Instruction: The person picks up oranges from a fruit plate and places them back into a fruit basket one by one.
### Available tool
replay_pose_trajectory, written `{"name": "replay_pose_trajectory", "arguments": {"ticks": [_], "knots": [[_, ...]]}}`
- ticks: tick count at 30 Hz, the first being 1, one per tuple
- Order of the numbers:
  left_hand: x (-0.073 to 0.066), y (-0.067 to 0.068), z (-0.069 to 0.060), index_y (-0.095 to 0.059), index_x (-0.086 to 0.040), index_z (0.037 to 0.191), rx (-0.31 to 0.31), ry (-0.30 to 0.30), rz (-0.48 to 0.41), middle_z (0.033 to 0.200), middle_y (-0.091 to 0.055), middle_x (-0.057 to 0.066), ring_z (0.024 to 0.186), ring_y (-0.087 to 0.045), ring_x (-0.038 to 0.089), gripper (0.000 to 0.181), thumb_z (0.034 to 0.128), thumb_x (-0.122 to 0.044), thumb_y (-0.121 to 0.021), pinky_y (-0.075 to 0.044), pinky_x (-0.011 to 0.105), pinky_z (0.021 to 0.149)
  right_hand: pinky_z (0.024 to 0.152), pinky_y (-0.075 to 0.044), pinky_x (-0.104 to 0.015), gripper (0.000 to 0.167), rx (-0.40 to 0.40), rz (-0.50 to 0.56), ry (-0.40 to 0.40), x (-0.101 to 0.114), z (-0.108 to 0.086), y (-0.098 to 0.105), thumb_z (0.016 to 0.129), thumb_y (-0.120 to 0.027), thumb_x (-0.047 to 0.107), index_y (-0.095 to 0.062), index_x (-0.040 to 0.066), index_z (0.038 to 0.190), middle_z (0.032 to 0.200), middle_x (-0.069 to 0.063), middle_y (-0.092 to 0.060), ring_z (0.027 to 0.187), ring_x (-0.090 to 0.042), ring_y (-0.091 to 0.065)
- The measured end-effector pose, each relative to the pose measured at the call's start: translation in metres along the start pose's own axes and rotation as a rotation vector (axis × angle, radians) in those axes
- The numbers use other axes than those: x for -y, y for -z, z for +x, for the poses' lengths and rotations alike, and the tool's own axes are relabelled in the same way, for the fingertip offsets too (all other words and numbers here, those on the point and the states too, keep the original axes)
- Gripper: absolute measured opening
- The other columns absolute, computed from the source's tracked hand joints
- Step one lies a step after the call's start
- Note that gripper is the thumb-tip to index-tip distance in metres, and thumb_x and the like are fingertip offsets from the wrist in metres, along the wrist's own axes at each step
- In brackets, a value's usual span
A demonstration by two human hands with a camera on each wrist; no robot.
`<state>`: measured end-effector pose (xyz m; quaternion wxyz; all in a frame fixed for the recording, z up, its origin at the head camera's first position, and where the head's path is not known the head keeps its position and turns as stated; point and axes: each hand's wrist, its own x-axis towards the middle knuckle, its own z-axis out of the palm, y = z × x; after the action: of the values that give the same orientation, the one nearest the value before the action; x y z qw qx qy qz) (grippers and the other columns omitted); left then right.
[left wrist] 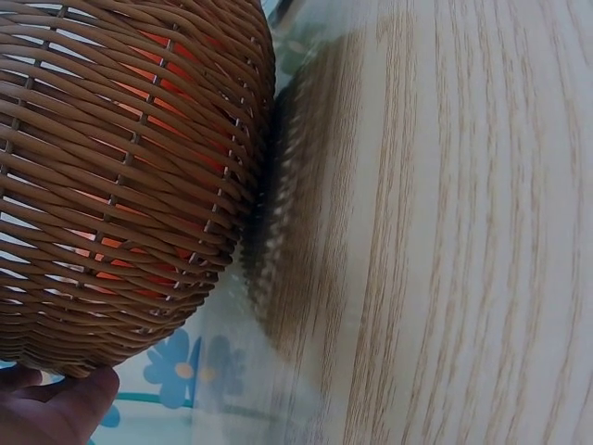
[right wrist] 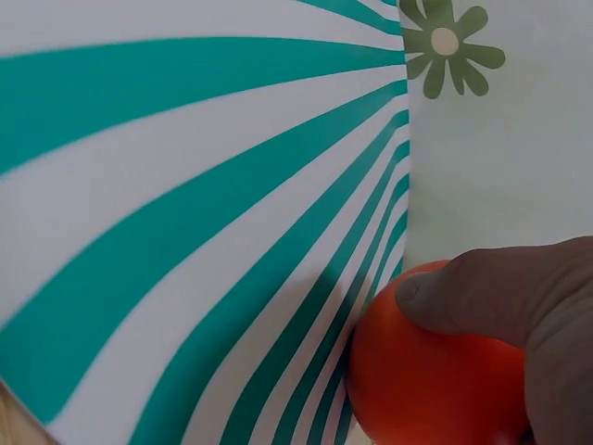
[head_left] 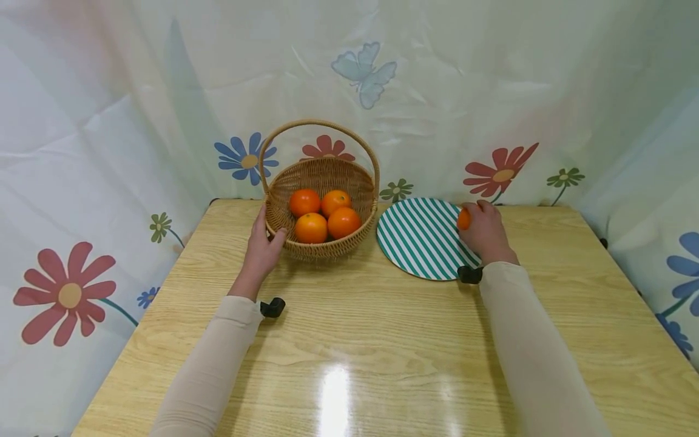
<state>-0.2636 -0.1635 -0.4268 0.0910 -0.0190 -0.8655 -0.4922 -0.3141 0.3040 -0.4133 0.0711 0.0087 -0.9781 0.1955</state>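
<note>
A wicker basket with a tall arched handle stands at the back of the table, holding several oranges. My left hand grips its left rim, thumb toward the front; in the left wrist view the fingertips touch the weave. To the right lies a round mat with green and white stripes. At the mat's right side my right hand holds one more orange, its thumb pressed over the top. That orange is largely hidden by the hand in the head view.
The wooden table extends in front of the basket and mat. Behind it hangs a floral curtain, close to the table's back edge. A small black wrist piece shows by the left cuff, another by the right.
</note>
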Motion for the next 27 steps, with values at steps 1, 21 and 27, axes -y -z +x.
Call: {"name": "replay_pose_trajectory", "arguments": {"ticks": [1, 21, 27], "knots": [[0.000, 0.000, 0.000, 0.001, -0.023, 0.158, 0.001, 0.000, -0.001, 0.163, -0.008, 0.012, 0.143, -0.028, 0.037, 0.078, 0.0981, -0.037, -0.047, -0.035, 0.055, 0.110, 0.102, -0.034, -0.068, 0.057, -0.004, -0.002, 0.002, -0.001, 0.000, -0.001, 0.086, -0.063, 0.005, -0.042, 0.001, 0.138, 0.145, -0.033, -0.025, 0.125, -0.054, -0.027], [-0.001, -0.001, -0.001, 0.001, -0.024, 0.158, -0.004, 0.002, -0.017, 0.163, -0.008, 0.011, 0.144, -0.027, 0.038, 0.078, 0.0978, -0.036, -0.048, -0.034, 0.055, 0.110, 0.098, -0.041, -0.065, 0.063, -0.005, 0.088, 0.030, 0.032, -0.013, 0.006, 0.086, -0.069, 0.015, -0.041, 0.006, 0.141, 0.143, -0.029, -0.029, 0.118, -0.050, -0.039], [0.000, -0.001, -0.001, 0.000, -0.022, 0.158, -0.002, -0.002, -0.022, 0.163, -0.008, 0.011, 0.144, -0.027, 0.037, 0.079, 0.0972, -0.038, -0.048, -0.034, 0.055, 0.111, 0.097, -0.043, -0.064, 0.067, 0.005, 0.115, 0.076, 0.049, -0.019, 0.010, 0.087, -0.069, 0.021, -0.039, 0.009, 0.145, 0.145, -0.026, -0.030, 0.118, -0.048, -0.042]]}}
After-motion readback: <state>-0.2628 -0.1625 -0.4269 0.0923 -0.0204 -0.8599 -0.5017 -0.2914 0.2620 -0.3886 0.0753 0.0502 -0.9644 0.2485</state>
